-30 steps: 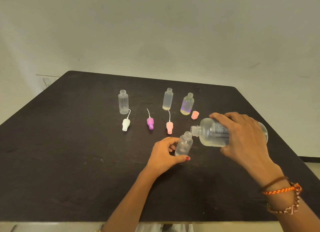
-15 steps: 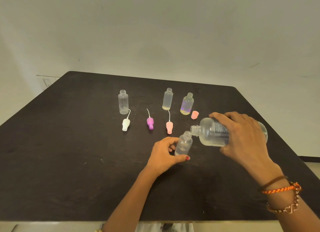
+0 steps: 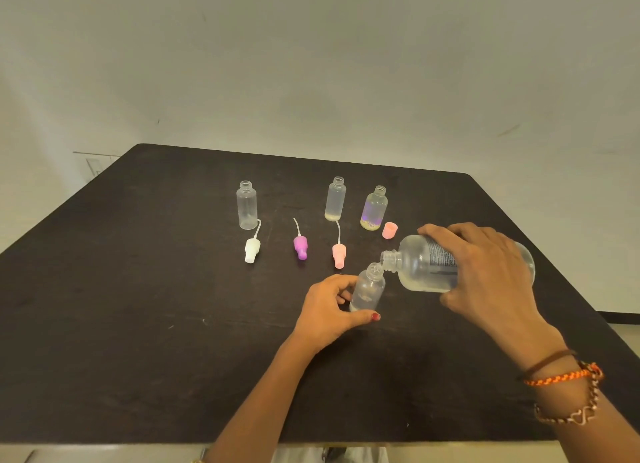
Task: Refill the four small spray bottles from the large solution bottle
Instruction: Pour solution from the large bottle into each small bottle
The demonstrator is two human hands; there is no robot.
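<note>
The large bottle (image 3: pixel 450 267), lying tipped in the right hand (image 3: pixel 485 272), now sits a touch lower than a second ago, so its open neck comes closer to the mouth of the small bottle (image 3: pixel 367 287). The small bottle, gripped by the left hand (image 3: pixel 327 312), leans slightly more toward that neck than before. The two mouths now look almost touching; whether they meet cannot be told.

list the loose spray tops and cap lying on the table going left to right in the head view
white spray top → purple spray top → pink spray top → small pink cap
</note>
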